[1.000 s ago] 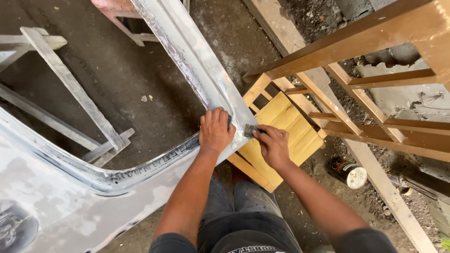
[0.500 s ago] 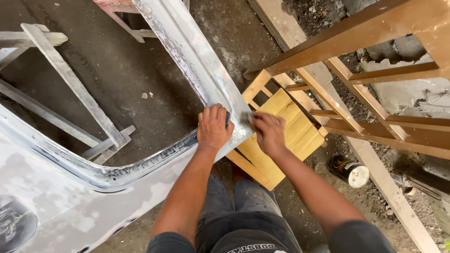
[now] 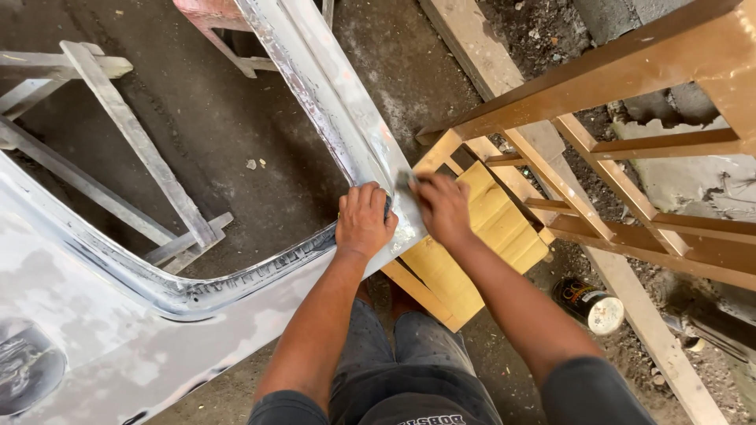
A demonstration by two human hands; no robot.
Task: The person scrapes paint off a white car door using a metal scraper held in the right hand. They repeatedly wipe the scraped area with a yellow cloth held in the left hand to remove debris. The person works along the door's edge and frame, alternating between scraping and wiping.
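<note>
A grey, sanded car door panel (image 3: pixel 102 330) lies across a stand, its window frame (image 3: pixel 315 71) running up toward the top of the view. My left hand (image 3: pixel 364 220) grips the frame's lower right corner, fingers curled over the inner edge. My right hand (image 3: pixel 442 206) presses a small dark sanding piece (image 3: pixel 405 179) against the frame's outer edge, just right of my left hand. Both forearms reach forward from my lap.
A yellow wooden stool (image 3: pixel 472 260) lies tipped under the frame corner. A brown wooden rack (image 3: pixel 614 86) stands at the right, with a round can (image 3: pixel 589 303) on the dirt floor beneath it. A grey metal stand (image 3: pixel 134 142) shows through the window opening.
My right hand has slid up and slightly left along the frame's outer edge with the sanding piece. My left hand stays on the corner.
</note>
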